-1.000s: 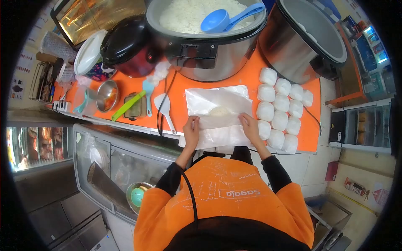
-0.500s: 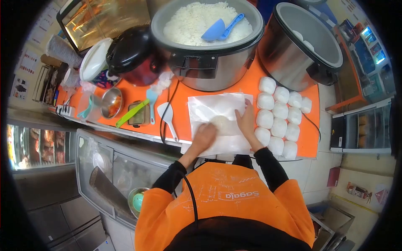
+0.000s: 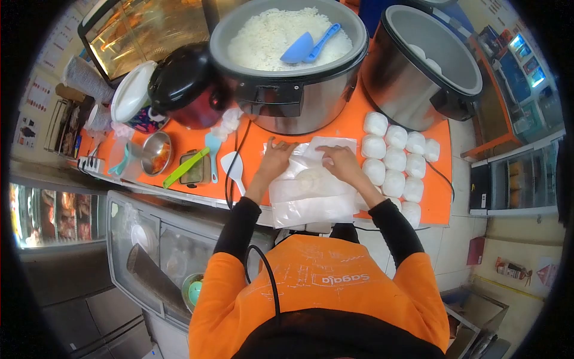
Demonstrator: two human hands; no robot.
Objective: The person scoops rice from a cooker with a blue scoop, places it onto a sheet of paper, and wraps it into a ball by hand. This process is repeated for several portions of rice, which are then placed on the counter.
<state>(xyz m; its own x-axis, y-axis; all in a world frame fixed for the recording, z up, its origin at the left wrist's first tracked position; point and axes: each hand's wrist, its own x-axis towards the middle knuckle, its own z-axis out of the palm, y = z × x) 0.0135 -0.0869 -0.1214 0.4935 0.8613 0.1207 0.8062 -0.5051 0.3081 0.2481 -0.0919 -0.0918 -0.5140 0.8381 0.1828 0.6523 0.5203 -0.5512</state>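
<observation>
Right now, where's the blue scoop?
In the head view, top centre: the blue scoop lies on the rice in the large cooker, left of the other open cooker.

Under the paper (image 3: 317, 203), the mound (image 3: 308, 175) shows only faintly to me — the top edge crops the glass case (image 3: 149, 36).

Bright, even indoor light, source out of view; soft shadows on the bench (image 3: 335, 128). Glare on the black lid (image 3: 179, 75) and steel cooker (image 3: 317, 102); display fridge (image 3: 57, 216) overexposed. Heavy fisheye bend, black vignette at edges; far wall details soft.
</observation>
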